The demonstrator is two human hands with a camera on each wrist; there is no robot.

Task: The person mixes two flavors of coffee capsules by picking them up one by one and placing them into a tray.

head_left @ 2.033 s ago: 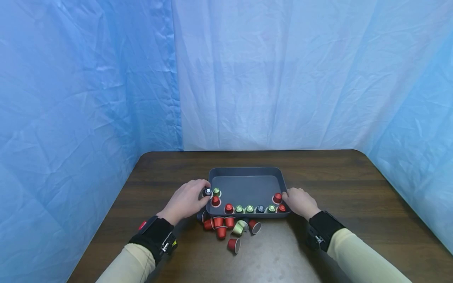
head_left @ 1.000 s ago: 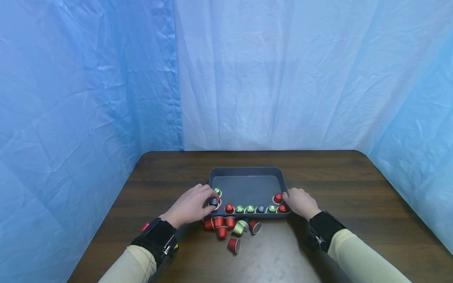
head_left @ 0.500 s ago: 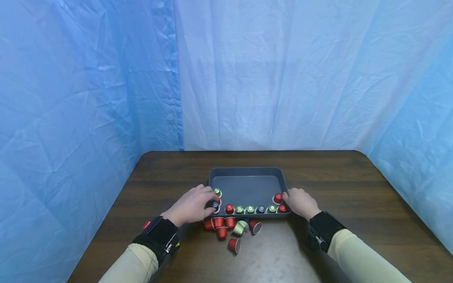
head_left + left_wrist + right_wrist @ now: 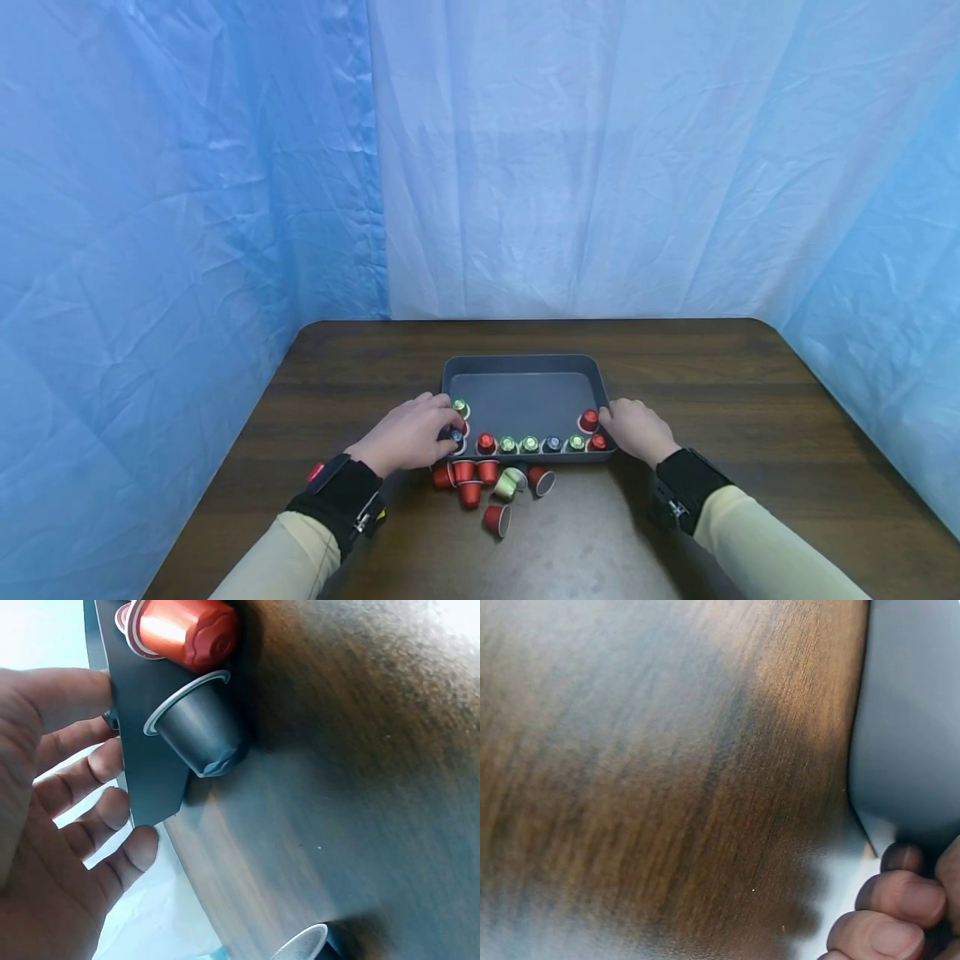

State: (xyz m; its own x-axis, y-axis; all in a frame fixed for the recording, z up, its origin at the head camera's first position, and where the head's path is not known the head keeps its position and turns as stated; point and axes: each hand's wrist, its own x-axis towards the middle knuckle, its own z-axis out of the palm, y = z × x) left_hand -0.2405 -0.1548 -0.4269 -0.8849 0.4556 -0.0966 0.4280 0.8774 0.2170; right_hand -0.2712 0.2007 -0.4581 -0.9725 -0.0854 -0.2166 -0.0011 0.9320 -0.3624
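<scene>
My left hand (image 4: pixel 408 433) reaches over the left rim of the dark grey baking tray (image 4: pixel 525 392). Its thumb and fingers hold a dark blue coffee capsule (image 4: pixel 456 437) in the tray's front left corner. Fingers and tray wall hide most of that capsule in the left wrist view. Just behind it stand a partly hidden red capsule and a green capsule (image 4: pixel 460 408). My right hand (image 4: pixel 640 429) grips the tray's right rim near the front, with fingers (image 4: pixel 900 896) curled there. Along the front wall stand several upright capsules: red, green and blue. Another red capsule (image 4: pixel 588 421) stands by the right wall.
Several loose capsules lie on the wooden table (image 4: pixel 637 533) in front of the tray, among them a red one (image 4: pixel 497 520) nearest me and a green one (image 4: pixel 505 486). A black capsule (image 4: pixel 199 724) lies against the tray's outer wall. Blue sheets (image 4: pixel 562 167) hang around the table.
My left hand has carried the dark blue capsule from the left rim, toward me and to the right, down into the front left corner. The right hand and tray have not moved.
</scene>
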